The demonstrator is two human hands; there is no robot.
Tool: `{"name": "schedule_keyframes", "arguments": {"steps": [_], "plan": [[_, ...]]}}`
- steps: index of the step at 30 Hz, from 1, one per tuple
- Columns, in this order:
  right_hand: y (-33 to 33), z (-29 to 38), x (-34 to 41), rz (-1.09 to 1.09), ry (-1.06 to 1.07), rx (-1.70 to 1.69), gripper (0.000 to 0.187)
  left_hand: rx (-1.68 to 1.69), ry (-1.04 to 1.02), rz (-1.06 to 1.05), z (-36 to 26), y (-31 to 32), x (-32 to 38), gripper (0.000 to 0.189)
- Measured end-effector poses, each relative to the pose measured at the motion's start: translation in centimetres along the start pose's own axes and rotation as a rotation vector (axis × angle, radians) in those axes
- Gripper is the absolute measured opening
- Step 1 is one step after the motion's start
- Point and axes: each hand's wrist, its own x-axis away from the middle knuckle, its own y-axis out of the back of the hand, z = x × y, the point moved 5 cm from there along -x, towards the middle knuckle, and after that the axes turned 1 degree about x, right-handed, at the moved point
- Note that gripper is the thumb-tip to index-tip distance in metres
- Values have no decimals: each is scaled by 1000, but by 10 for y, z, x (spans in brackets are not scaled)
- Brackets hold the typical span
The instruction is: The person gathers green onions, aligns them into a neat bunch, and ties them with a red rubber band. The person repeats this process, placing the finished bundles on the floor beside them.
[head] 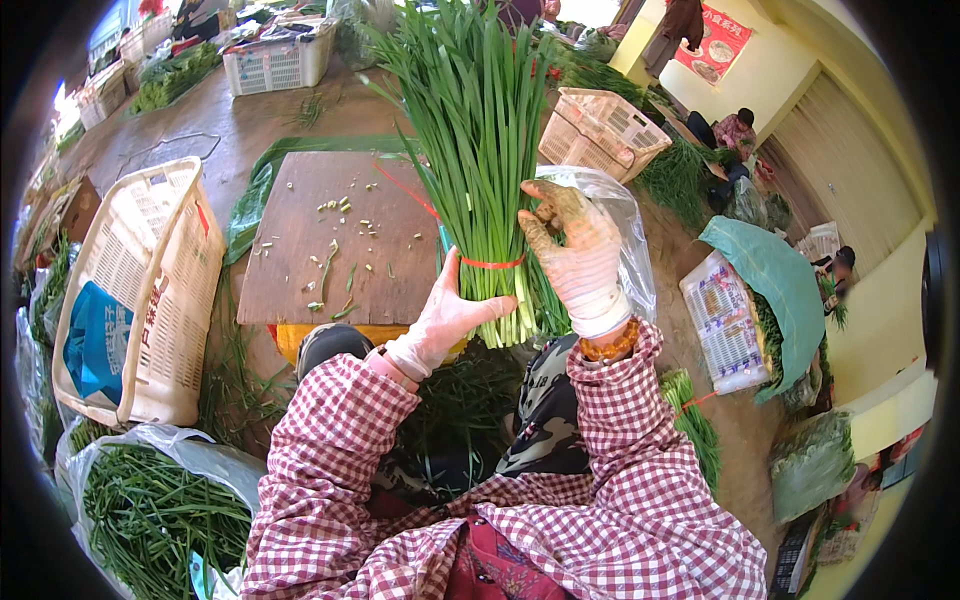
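Observation:
A thick bunch of Chinese chives stands upright before me, leaves up and pale cut ends down. An orange-red band circles it near the base. My left hand, in a thin pale glove, grips the bunch at the band, thumb across the front of the stems. At the bunch's right edge is my right hand, in a soiled white glove, with its fingers curved and apart; whether its fingertips touch the leaves I cannot tell. Behind the bunch lies a brown wooden board strewn with cut stem bits.
A cream plastic crate stands at left, above a plastic bag of loose greens. Another crate sits beyond the bunch, right. A teal-covered crate and a tied bunch of chives are at right. Seated people work farther off.

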Motion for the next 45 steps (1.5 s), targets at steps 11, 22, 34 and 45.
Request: {"name": "schedule_keyframes", "arguments": {"steps": [11, 22, 34, 45], "plan": [[-20, -36, 6, 126, -344, -194, 38, -121, 38, -51, 9, 3, 0, 116], [-24, -49, 2, 122, -631, -763, 13, -178, -11, -70, 5, 6, 0, 117], [-14, -43, -2, 12, -420, -596, 17, -99, 73, -52, 29, 10, -4, 88], [54, -118, -57, -559, -538, -1088, 16, -229, 226, 0, 46, 10, 3, 126]]}}
